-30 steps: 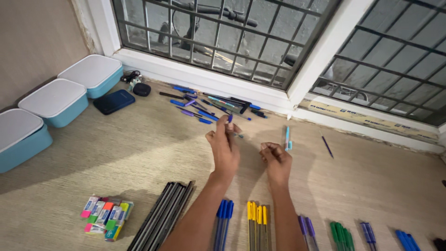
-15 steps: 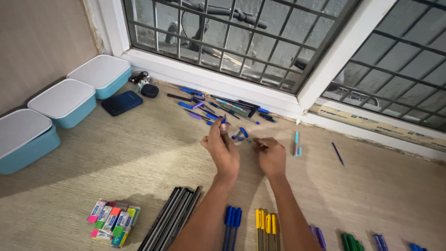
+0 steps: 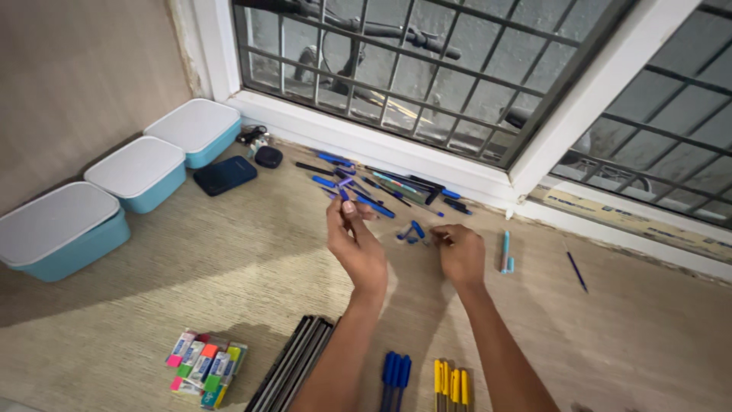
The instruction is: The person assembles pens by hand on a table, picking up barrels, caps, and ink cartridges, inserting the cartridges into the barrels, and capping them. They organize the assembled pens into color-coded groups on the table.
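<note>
A blue pen (image 3: 345,195) is pinched at its near end between the thumb and fingers (image 3: 348,207) of the left hand (image 3: 357,244), which is raised above the woven surface (image 3: 229,282); the pen's far end points toward the scattered pile of pens (image 3: 385,187) lying against the window sill. The right hand (image 3: 460,253) rests just to the right, its fingers (image 3: 441,236) curled together low over the surface; whether they grip anything I cannot tell. Between the two hands, a little farther out, lie a few short blue caps (image 3: 412,231). Right of the right hand a light blue pen (image 3: 504,251) lies on its own with a small cap beside it, and farther right a thin dark pen (image 3: 577,271) lies apart from the rest.

Near the person, sorted groups lie in rows: a bundle of black pens (image 3: 293,366) on the left, then blue pens (image 3: 395,375), then yellow pens (image 3: 451,381). Left of these sits a cluster of coloured erasers (image 3: 204,365).

Along the left wall stand three light blue boxes with white lids (image 3: 137,172), one behind another. Beyond them, near the sill, lie a dark blue pouch (image 3: 224,175) and a small round black object (image 3: 268,156). The barred window (image 3: 427,84) runs across the far side.
</note>
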